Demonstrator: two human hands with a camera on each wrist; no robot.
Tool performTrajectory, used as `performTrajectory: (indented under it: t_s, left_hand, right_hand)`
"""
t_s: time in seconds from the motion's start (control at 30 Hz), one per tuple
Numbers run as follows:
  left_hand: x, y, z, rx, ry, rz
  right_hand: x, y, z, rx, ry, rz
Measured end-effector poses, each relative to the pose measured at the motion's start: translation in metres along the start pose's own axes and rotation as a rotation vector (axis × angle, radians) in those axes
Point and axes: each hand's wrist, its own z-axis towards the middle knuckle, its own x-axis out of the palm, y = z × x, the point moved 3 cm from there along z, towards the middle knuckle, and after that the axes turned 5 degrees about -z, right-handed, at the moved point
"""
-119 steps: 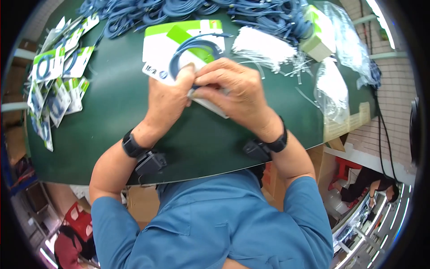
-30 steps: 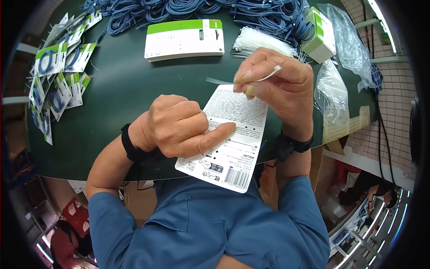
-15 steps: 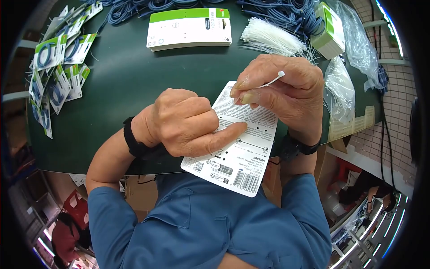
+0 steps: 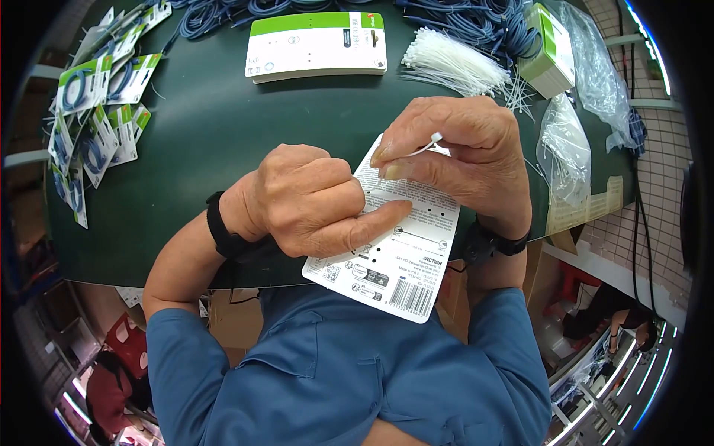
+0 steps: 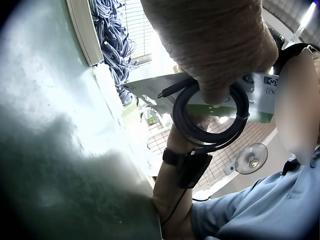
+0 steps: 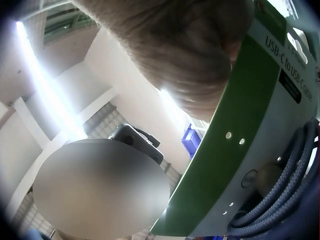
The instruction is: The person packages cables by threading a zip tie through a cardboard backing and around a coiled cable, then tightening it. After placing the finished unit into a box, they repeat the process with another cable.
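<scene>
My left hand [image 4: 309, 204] holds a printed packaging card [image 4: 394, 275], back side up, its index finger stretched across the print and the other fingers folded over. Under the card a coiled blue-grey cable [image 5: 242, 104] lies against the green and white front, with left-hand fingers at the coil. My right hand [image 4: 468, 152] is over the card's upper part. Between thumb and index finger it pinches a white cable tie [image 4: 425, 146], whose head sticks out to the right. The tie's other end is hidden by the fingers.
A stack of cards [image 4: 320, 56] lies ahead on the green table [image 4: 193, 149]. Loose cable ties [image 4: 455, 63], a green-white box [image 4: 549, 52] and a plastic bag of ties [image 4: 564, 149] are at right. Blue cables [image 4: 476, 22] fill the back; carded cables [image 4: 82, 85] lie left.
Four seconds ago both hands were at the coil on the card's front; now the back faces up. In the last half second my right hand moved left with the cable tie.
</scene>
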Motion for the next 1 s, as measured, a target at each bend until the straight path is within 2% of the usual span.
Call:
performTrajectory:
  t_s: [0.17, 0.27, 0.4, 0.53, 0.8, 0.97, 1.0]
  left_hand:
    - [0.0031, 0.0005, -0.0027, 0.005, -0.023, 0.024]
    - [0.0034, 0.0022, -0.0035, -0.026, -0.028, 0.022]
    - [0.0013, 0.0021, -0.0026, -0.045, -0.038, 0.021]
    - [0.001, 0.0013, -0.0026, -0.039, -0.041, 0.029]
    - [0.0012, 0.0009, -0.0032, -0.02, -0.028, 0.021]
    - [0.0026, 0.0014, -0.0026, -0.02, -0.034, 0.017]
    - [0.0031, 0.0018, -0.003, -0.023, -0.04, 0.01]
  right_hand:
    - [0.0001, 0.0064, 0.0028, -0.026, 0.113, -0.043]
    - [-0.0013, -0.0005, -0.0004, 0.044, -0.029, 0.03]
    - [-0.0008, -0.0018, -0.0028, 0.128, -0.085, 0.129]
    - [-0.0017, 0.0014, -0.0018, 0.135, 0.019, 0.05]
    - [0.0011, 0.0033, -0.002, 0.29, -0.025, 0.03]
    - [-0.0014, 0.0016, -0.0003, 0.252, 0.05, -0.023]
    - [-0.0013, 0.0014, 0.0013, 0.193, 0.098, -0.044]
